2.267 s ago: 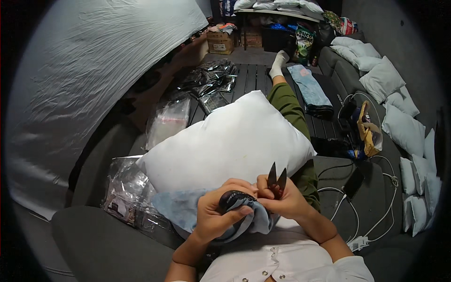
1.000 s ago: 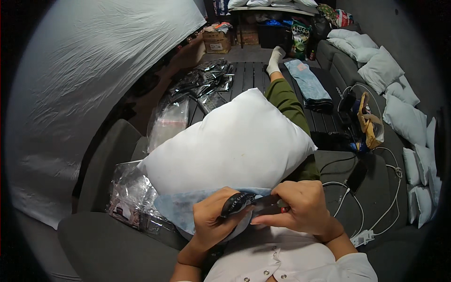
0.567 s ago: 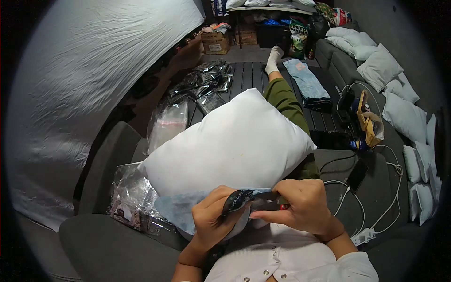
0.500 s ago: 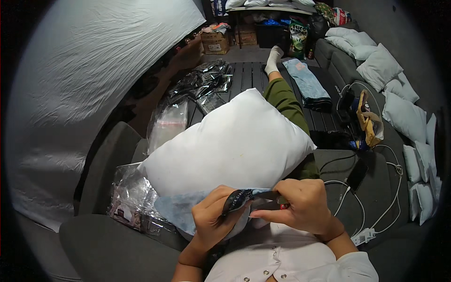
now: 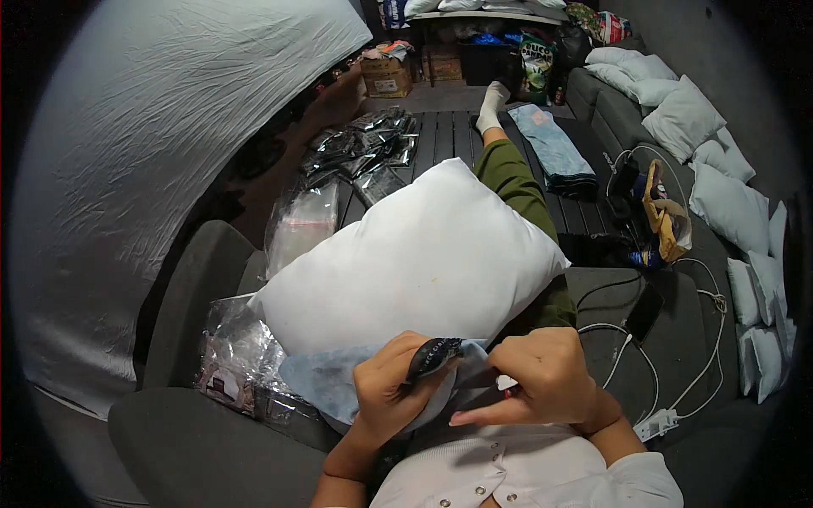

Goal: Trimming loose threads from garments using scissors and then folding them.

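Observation:
A big white pillow (image 5: 423, 262) lies on my lap. Below it, my left hand (image 5: 391, 398) grips a pale blue fabric cover (image 5: 322, 381) together with a small dark label or tag (image 5: 434, 357) pinched at its edge. My right hand (image 5: 542, 381) is closed around small thread snips; only a bit of red and white handle (image 5: 506, 387) shows between its fingers, and the blades are hidden. Both hands touch at the fabric's edge, close to my chest.
Clear plastic bags (image 5: 241, 356) lie at my left on the grey seat; more packets (image 5: 360, 152) are on the dark floor. A folded blue cloth (image 5: 555, 152), white pillows (image 5: 720, 203), cables and a phone (image 5: 644, 309) are at right. A large white sheet (image 5: 144, 152) hangs left.
The snips stood upright in my right hand earlier; they are now folded down into the fist. Both hands have shifted slightly lower and closer together on the fabric edge.

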The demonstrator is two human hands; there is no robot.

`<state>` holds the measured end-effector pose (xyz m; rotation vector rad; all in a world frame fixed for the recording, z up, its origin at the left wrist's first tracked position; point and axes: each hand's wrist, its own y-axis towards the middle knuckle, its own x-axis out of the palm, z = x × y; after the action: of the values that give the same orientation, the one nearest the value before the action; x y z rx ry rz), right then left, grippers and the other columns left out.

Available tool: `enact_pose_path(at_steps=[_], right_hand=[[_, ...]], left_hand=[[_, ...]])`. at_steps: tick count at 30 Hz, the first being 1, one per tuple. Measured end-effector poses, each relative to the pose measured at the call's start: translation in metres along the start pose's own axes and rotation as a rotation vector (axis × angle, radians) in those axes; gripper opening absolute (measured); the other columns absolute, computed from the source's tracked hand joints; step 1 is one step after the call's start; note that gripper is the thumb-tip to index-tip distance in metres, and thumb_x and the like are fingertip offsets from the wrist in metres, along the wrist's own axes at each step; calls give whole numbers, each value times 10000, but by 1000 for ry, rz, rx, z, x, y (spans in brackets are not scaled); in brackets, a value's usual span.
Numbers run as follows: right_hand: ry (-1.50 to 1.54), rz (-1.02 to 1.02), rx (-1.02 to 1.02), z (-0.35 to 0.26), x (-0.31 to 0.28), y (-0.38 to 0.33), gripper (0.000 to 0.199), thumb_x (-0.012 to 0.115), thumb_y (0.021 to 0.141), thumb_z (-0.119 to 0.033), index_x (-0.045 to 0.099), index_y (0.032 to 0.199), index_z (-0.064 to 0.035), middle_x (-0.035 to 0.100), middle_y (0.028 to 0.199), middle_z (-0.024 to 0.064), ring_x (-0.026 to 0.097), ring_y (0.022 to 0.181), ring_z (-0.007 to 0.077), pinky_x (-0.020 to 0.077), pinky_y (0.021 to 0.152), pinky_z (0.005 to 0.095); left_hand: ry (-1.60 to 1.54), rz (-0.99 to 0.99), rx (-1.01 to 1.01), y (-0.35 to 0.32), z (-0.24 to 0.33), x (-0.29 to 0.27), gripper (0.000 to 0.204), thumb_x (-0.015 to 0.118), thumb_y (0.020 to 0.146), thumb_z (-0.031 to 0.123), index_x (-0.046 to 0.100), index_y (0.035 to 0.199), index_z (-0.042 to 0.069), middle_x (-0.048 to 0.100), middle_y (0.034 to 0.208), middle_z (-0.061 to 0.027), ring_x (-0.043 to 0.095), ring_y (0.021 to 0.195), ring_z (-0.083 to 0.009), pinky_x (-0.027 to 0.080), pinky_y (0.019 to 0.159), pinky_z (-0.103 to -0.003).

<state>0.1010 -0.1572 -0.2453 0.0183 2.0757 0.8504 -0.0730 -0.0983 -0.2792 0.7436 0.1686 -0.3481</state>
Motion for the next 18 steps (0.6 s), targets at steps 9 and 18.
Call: enact_pose_path(at_steps=[9, 18], right_hand=[[-14, 143, 69, 6, 3, 1, 386, 703, 681, -383, 560, 742, -30, 515, 529, 41, 521, 418, 175, 385, 404, 248], [-17, 147, 79, 3, 6, 0, 360, 763, 610, -329, 582, 699, -30, 510, 504, 23, 488, 400, 135, 351, 405, 226]], left_hand=[[-152, -46, -105, 1, 3, -3, 85, 636, 667, -54, 589, 738, -63, 585, 677, -82, 534, 592, -122, 405, 533, -220], [-148, -105, -71, 0, 2, -4, 95, 633, 660, -61, 584, 740, -66, 586, 710, -111, 534, 602, -162, 412, 537, -242]])
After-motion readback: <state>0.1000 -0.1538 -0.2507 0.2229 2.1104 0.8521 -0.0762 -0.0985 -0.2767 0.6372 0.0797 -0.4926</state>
